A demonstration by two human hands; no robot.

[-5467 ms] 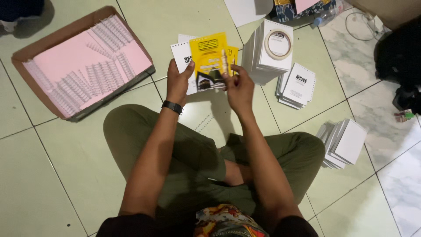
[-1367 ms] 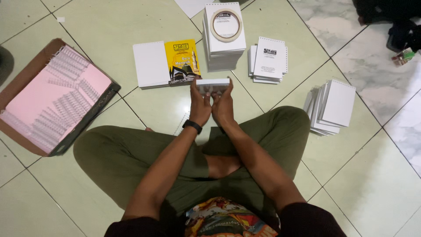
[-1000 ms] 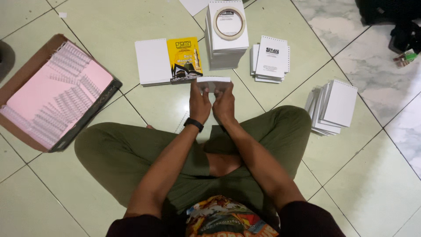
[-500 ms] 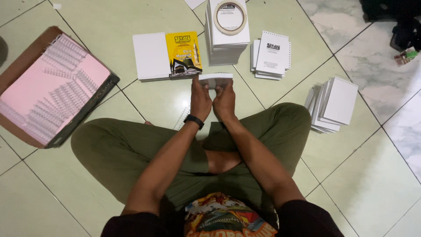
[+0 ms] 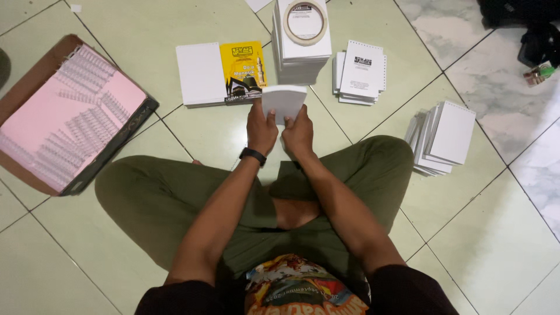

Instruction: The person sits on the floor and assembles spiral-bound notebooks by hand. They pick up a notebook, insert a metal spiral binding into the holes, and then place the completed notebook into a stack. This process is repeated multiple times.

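A person sits cross-legged on a tiled floor (image 5: 116, 17), both hands closed on a small white booklet (image 5: 284, 101) held up just ahead of the knees. The left hand (image 5: 261, 129), a black watch (image 5: 252, 156) on its wrist, grips the booklet's lower left edge; the right hand (image 5: 298, 132) grips its lower right edge, the two hands almost touching.

At 11 o'clock from the booklet, just beside it, a yellow cover (image 5: 243, 70) lies on the floor with a white sheet stack (image 5: 200, 73) touching its left side. At 12 o'clock stands a tall white pile (image 5: 303, 49) topped by a roll of tape (image 5: 304, 21). At 2 o'clock, near the pile, lies a stack of punched pads (image 5: 360, 72) with a dark print on the top sheet. At 3 o'clock, well apart and beside the right knee, a fanned stack of plain pads (image 5: 442, 137) rests on the tiles. At 9 o'clock, well apart, an open cardboard box (image 5: 35, 76) holds rows of white wire spirals (image 5: 87, 65) on a pink lining.
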